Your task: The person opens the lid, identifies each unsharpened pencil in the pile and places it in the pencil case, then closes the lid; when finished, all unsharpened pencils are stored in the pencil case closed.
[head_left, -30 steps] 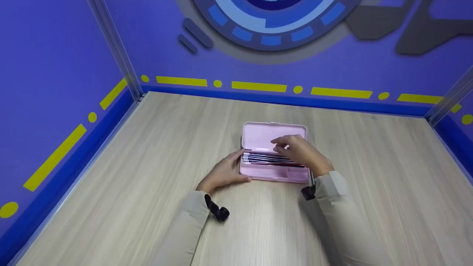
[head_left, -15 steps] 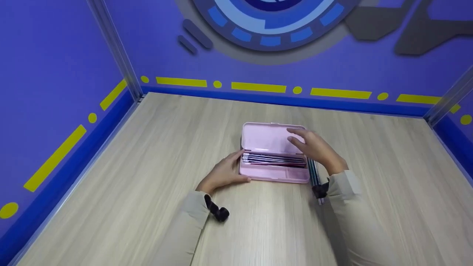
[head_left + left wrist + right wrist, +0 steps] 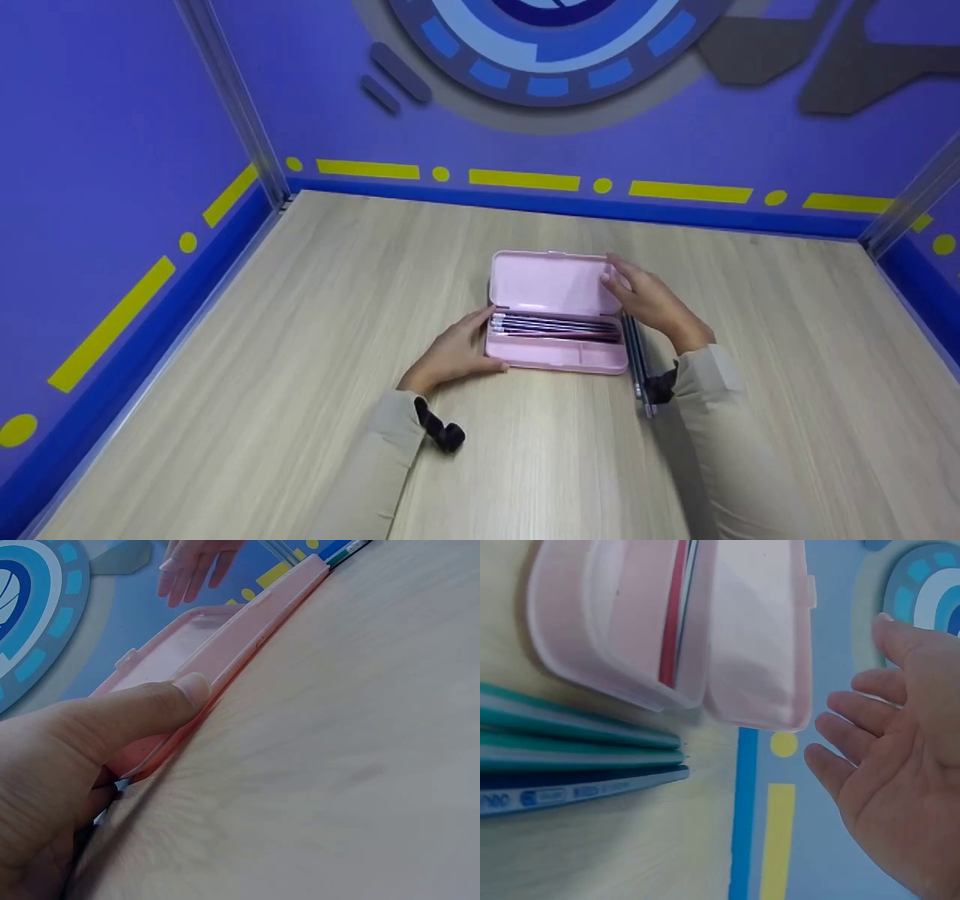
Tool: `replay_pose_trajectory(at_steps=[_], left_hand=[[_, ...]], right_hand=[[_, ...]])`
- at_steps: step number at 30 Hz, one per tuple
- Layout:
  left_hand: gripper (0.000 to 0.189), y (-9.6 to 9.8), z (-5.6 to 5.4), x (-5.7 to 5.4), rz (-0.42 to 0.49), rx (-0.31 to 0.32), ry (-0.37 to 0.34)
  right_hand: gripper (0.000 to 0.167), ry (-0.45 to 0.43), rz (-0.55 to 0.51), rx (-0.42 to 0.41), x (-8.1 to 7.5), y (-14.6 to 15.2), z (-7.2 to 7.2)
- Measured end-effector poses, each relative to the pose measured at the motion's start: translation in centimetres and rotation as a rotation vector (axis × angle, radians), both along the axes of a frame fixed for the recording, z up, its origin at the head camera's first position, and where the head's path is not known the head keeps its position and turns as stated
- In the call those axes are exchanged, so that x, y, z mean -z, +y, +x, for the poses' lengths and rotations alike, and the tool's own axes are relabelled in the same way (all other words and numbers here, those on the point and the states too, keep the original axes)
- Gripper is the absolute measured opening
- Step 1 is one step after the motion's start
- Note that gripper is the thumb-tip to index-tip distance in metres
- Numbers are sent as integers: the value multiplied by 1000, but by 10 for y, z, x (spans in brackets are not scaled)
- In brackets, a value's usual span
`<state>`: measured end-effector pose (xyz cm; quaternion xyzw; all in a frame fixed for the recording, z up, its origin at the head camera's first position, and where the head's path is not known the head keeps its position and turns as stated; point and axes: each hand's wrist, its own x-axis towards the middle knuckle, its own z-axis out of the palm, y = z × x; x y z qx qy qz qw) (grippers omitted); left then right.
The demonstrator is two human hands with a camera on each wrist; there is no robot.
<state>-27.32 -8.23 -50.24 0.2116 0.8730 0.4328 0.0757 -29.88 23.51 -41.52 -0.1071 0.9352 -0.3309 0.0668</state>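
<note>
A pink pencil case (image 3: 536,351) lies with its lid (image 3: 551,283) swung back in the head view. Several pencils (image 3: 551,327) with white ends fill its rear compartment; the front one and a small right one hold nothing visible. My left hand (image 3: 450,351) grips the case's left end, thumb (image 3: 161,706) along the front wall and fingers at the back. My right hand (image 3: 660,306) is at the lid's right edge, its fingers fairly straight and holding nothing; whether it touches the lid cannot be told. In the right wrist view, that hand (image 3: 900,739) shows spread fingers.
Several green and blue pencils (image 3: 577,754) lie on the table just right of the case, partly under the right wrist's black strap (image 3: 661,387) in the head view. Blue-purple panels (image 3: 525,142) border the wooden table (image 3: 360,262) at the back and sides.
My right hand has moved from above the case to the right, to the lid's edge, and its fingers have straightened. More of the loose pencils shows. The left hand has stayed in place.
</note>
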Motion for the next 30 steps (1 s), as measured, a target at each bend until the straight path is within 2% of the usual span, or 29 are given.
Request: replay_pose_trajectory(at_steps=[10, 20, 24, 30], left_hand=[[101, 2, 1, -1, 14, 6, 11], [100, 1, 1, -2, 17, 7, 11], [101, 1, 1, -1, 19, 4, 4], [101, 0, 1, -1, 17, -2, 0]], right_hand=[[78, -5, -143, 77, 16, 6, -5], [79, -71, -269, 108, 20, 4, -4], [78, -72, -372, 128, 18, 5, -3], [74, -72, -581, 146, 16, 7, 2]])
